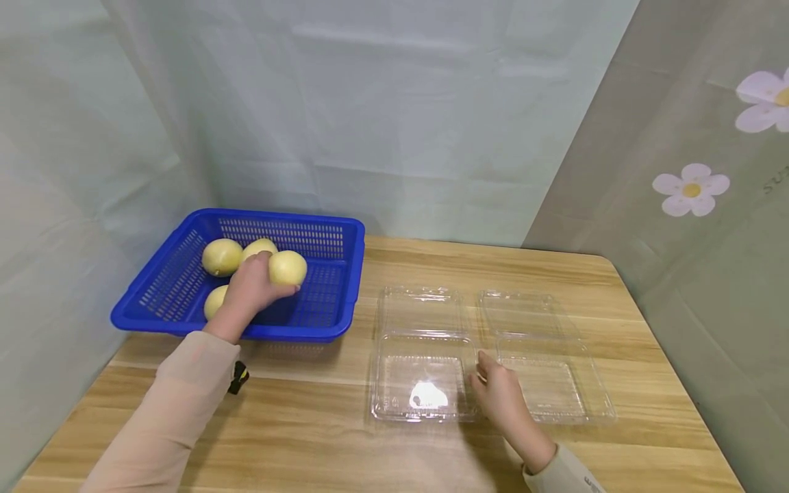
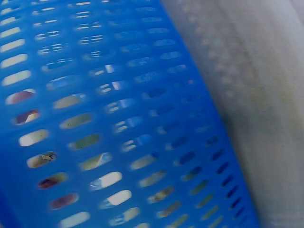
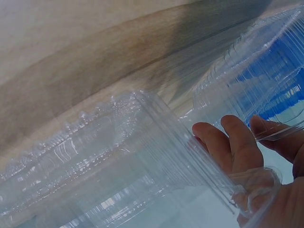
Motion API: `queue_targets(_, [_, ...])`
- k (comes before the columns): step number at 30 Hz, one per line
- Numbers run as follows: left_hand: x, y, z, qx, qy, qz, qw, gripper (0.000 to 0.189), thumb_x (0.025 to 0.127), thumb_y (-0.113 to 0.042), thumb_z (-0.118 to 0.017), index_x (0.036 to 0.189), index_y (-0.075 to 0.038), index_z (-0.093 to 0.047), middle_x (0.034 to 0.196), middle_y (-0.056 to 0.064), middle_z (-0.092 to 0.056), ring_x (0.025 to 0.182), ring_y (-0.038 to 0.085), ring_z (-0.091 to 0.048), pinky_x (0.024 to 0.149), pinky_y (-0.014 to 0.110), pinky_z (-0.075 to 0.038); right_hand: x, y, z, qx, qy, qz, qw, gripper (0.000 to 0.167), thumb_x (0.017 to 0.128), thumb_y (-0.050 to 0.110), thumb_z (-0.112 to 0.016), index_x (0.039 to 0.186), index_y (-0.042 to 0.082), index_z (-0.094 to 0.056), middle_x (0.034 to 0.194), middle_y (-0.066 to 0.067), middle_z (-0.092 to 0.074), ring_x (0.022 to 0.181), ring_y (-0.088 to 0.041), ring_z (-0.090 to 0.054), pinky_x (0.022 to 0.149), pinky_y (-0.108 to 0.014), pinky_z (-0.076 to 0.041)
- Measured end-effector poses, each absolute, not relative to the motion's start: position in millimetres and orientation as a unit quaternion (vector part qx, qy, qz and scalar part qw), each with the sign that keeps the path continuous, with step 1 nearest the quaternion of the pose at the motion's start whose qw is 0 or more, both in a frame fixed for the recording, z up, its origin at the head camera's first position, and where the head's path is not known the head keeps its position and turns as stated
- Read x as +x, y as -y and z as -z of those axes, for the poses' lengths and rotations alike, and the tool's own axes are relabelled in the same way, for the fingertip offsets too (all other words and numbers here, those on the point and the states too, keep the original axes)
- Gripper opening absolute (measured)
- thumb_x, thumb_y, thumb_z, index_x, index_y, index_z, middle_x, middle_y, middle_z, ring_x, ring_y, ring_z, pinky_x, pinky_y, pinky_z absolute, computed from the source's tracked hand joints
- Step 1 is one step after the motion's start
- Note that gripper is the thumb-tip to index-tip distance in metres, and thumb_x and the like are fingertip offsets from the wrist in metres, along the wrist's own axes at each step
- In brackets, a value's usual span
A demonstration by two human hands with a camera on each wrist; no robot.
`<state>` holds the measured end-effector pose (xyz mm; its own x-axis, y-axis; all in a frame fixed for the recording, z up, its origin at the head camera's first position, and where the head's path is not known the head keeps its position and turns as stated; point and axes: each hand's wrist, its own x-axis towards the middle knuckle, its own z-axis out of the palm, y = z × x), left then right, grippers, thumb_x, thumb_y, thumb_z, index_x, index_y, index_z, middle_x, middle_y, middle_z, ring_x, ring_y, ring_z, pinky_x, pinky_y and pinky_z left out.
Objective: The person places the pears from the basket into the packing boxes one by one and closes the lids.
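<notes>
My left hand [image 1: 249, 284] grips a round pale-yellow fruit [image 1: 287, 268] over the blue plastic basket [image 1: 317, 334]. Other yellow fruits [image 1: 222, 257] lie in that basket, one partly hidden behind the hand. Only the slotted basket wall [image 2: 118, 114] fills most of the left wrist view, so hand and fruit are out of sight there. My right hand [image 1: 501, 394] is at the right edge of the left clear clamshell box [image 1: 425, 383], its fingers loosely bent. In the right wrist view its fingers [image 3: 244, 147] are between the two boxes, near the left one's rim.
A second clear clamshell box [image 1: 542, 383] lies opened flat to the right, its lid toward the back. Both rest on the wooden table [image 1: 320, 438]. A small black object [image 1: 238, 377] is by the left sleeve. Fabric curtains [image 1: 407, 123] hang behind the table.
</notes>
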<state>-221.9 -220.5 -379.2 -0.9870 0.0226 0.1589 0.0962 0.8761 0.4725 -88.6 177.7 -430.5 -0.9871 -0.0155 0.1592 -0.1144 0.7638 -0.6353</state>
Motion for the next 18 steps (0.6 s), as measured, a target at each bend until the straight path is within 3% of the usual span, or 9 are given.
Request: queue_targets(18, [-206, 199, 352, -0.060, 0.949, 0.271, 0.152, 0.075, 0.069, -0.024, -0.080, 0.123, 0.017, -0.047, 0.118, 0.033, -0.053, 0.110, 0.047, -0.048, 0.092, 0.058, -0.041, -88, -179, 431, 0.036, 0.936, -0.343, 0.076, 0.038, 0.081, -0.007, -0.063, 0.114, -0.024, -0.053, 0.111, -0.039, -0.058, 0.092, -0.044, -0.066, 0.074, -0.038, -0.057])
